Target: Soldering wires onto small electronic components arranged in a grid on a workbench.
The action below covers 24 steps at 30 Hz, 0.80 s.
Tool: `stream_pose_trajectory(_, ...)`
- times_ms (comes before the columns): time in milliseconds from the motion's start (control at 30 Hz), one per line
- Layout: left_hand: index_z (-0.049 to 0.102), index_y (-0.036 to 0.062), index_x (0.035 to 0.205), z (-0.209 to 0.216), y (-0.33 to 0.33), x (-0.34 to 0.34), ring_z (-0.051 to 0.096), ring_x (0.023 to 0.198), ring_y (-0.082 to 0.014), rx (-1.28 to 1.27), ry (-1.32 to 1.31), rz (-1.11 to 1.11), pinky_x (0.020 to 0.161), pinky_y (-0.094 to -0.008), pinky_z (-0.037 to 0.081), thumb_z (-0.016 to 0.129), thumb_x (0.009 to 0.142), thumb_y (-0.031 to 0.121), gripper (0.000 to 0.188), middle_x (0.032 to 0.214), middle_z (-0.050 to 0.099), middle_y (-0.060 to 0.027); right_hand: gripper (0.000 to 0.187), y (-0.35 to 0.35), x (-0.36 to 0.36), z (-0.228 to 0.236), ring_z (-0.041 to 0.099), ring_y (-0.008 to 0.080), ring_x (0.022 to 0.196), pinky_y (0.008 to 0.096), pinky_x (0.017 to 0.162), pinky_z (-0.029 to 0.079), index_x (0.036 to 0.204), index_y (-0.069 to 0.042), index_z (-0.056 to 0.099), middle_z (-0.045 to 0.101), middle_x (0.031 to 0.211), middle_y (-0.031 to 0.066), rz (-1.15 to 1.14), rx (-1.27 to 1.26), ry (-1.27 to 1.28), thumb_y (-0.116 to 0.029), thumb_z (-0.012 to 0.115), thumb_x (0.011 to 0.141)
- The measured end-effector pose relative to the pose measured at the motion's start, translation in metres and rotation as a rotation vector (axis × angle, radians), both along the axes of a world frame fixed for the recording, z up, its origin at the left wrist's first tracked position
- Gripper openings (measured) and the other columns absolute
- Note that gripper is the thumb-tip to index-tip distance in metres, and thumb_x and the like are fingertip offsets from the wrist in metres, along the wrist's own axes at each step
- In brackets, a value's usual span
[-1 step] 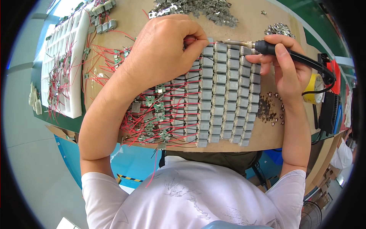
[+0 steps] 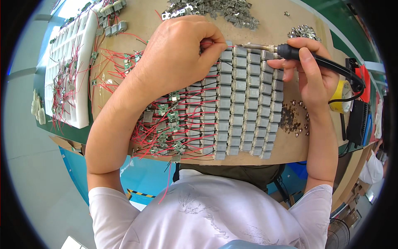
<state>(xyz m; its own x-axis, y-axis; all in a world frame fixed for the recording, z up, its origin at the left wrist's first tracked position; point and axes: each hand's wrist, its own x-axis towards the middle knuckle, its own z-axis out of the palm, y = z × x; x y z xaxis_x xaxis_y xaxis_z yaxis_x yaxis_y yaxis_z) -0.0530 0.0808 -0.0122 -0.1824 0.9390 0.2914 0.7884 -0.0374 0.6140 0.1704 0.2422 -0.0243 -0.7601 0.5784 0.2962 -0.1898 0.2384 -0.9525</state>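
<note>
My right hand (image 2: pixel 313 68) holds a black soldering iron (image 2: pixel 290 52) whose metal tip points left, over the far end of the rows of small grey motors (image 2: pixel 238 97). With thumb and forefinger, my left hand (image 2: pixel 186 50) pinches a thin red wire (image 2: pixel 210 43) just left of that tip. Whether tip and wire touch is too small to tell. Red and black wires run from the nearer-left motors to small green circuit boards (image 2: pixel 173 120), which lie in a tangle under and beside my left forearm.
A white foam tray (image 2: pixel 83 99) with wired boards stands at the left. Metal tabs (image 2: pixel 232 12) are heaped at the far side, with a smaller pile of metal parts (image 2: pixel 304 32) to their right. Dark solder bits (image 2: pixel 292 120), a yellow roll (image 2: pixel 340 96) and the iron's cord (image 2: pixel 356 97) lie right.
</note>
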Motion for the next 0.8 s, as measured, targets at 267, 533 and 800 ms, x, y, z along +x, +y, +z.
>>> stream_pose_trajectory(267,0.072,-0.0003,0.087,-0.0005,0.0,0.0015,0.063,0.069,-0.0188,0.006,0.022,0.013,0.064,-0.0304,0.05,0.074,0.086,0.009,0.009,0.077,0.065,-0.0079,0.023,-0.0027,-0.0004,0.0022,0.066,0.0112,0.063,0.0243,0.064,0.055,0.113,0.006,0.065,0.072,0.078,0.0115,-0.001,-0.007,-0.03,-0.01,0.055,0.101)
stream_pose_trajectory(533,0.072,-0.0002,0.086,-0.0006,-0.0001,0.0024,0.063,0.068,-0.0188,0.013,0.04,0.019,0.064,-0.0303,0.05,0.074,0.085,0.008,0.009,0.077,0.066,-0.0083,0.022,-0.003,-0.0006,0.0013,0.066,0.0104,0.064,0.0248,0.066,0.057,0.114,0.006,0.065,0.072,0.079,0.0108,-0.002,-0.003,-0.025,-0.01,0.055,0.101)
stream_pose_trajectory(800,0.072,0.0001,0.086,-0.001,0.0001,0.0032,0.064,0.068,-0.0194,0.036,0.057,0.02,0.064,-0.0304,0.051,0.074,0.084,0.008,0.008,0.076,0.066,-0.0084,0.022,-0.0028,-0.0001,0.0005,0.067,0.011,0.066,0.0232,0.064,0.055,0.113,0.006,0.065,0.072,0.079,0.0107,0.002,0.009,-0.017,-0.01,0.056,0.101)
